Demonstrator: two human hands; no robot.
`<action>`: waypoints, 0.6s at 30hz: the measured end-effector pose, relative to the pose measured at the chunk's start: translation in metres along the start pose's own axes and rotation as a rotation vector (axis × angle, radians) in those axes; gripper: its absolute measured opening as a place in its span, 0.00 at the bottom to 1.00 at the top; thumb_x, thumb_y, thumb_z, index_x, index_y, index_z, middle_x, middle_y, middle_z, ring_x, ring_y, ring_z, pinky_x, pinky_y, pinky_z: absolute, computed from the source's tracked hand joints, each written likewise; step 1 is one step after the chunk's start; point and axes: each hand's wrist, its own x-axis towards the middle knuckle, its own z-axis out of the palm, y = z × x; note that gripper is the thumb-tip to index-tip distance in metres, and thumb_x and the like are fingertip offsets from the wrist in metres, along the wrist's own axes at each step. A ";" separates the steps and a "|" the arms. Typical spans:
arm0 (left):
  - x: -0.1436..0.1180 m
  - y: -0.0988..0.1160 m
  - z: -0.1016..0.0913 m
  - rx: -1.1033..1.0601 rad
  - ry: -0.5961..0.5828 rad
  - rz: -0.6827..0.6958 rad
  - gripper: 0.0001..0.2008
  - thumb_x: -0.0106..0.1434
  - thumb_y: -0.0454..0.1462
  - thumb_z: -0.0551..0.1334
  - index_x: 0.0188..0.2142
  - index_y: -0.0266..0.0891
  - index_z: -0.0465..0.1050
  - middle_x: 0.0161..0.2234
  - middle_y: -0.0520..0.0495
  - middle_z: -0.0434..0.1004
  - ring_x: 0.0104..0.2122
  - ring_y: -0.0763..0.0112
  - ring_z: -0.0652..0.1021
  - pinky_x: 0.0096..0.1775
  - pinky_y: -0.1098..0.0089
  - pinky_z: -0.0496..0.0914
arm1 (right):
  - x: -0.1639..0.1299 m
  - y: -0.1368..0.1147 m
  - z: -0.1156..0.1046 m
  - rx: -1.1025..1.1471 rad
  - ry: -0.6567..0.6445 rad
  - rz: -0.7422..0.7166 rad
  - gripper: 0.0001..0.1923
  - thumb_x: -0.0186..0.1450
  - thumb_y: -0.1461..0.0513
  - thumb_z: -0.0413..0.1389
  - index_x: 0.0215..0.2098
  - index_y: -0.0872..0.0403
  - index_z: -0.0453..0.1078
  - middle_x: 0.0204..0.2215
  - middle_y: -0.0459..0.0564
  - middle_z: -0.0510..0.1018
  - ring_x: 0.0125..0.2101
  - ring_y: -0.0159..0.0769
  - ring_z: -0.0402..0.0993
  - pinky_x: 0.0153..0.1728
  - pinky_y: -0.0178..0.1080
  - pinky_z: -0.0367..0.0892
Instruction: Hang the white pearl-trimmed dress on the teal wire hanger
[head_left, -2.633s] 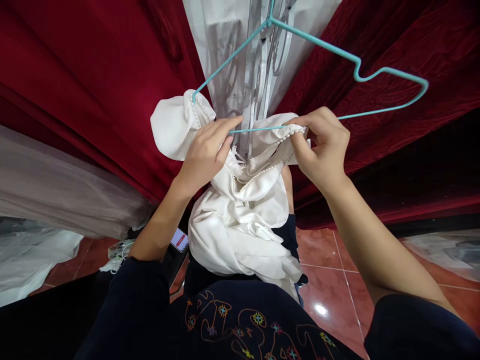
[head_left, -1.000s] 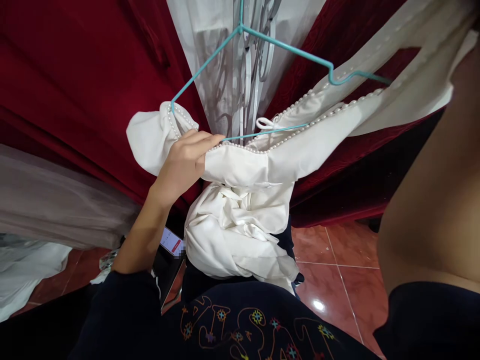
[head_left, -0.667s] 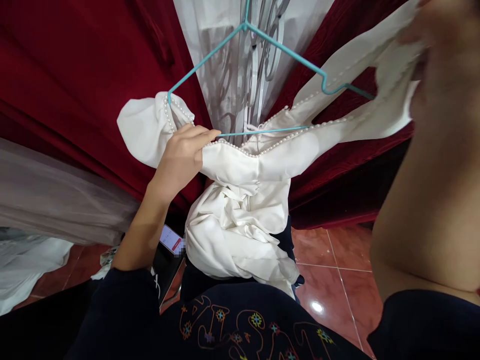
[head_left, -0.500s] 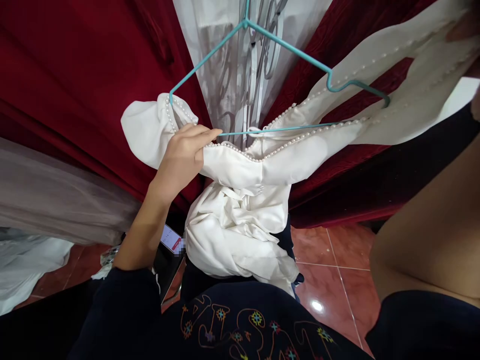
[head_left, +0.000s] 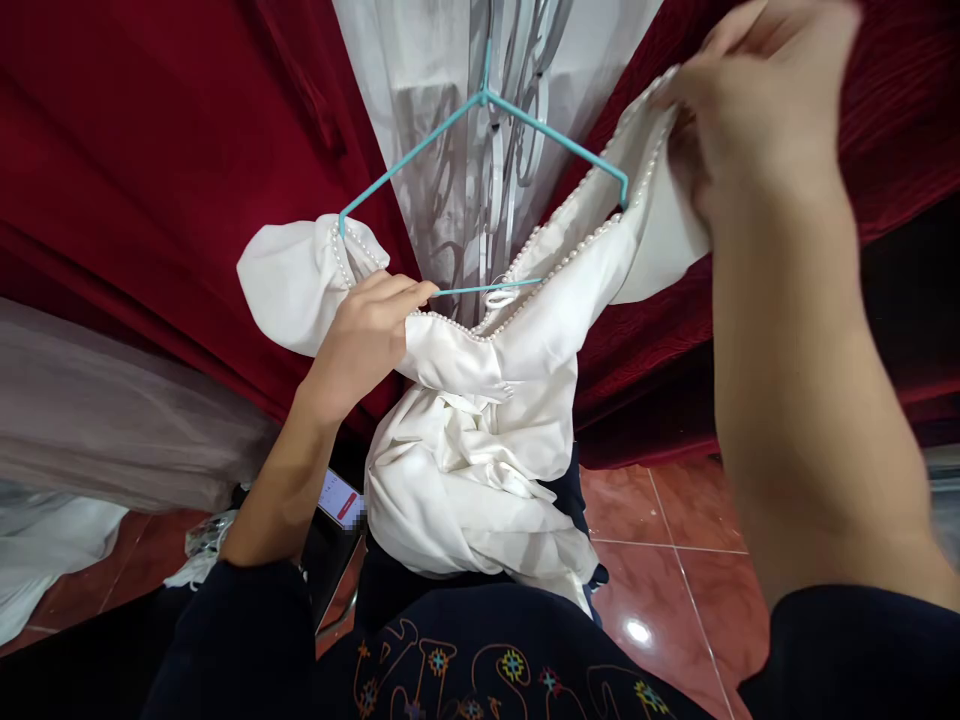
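Right hand point(head_left: 765, 100) moved inward, pinching white garment point(head_left: 540, 325), left hand point(head_left: 364, 335) clasping it with hanger point(head_left: 412, 156), curtains point(head_left: 187, 150) behind

garment point(head_left: 465, 510): smooth, satiny cloth; hanger point(head_left: 484, 98): smooth, plastic-looking; floor point(head_left: 634, 505): glossy tile

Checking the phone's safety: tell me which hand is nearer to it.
Left. The left hand is above the phone in the picture; the right hand is farther, at upper right.
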 end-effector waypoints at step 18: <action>-0.002 -0.001 0.012 0.104 0.050 -0.053 0.20 0.73 0.29 0.48 0.54 0.40 0.76 0.47 0.44 0.80 0.47 0.60 0.76 0.51 0.59 0.70 | -0.128 0.054 -0.037 -0.356 0.302 -0.677 0.13 0.69 0.65 0.51 0.47 0.54 0.76 0.45 0.54 0.77 0.50 0.41 0.75 0.51 0.50 0.70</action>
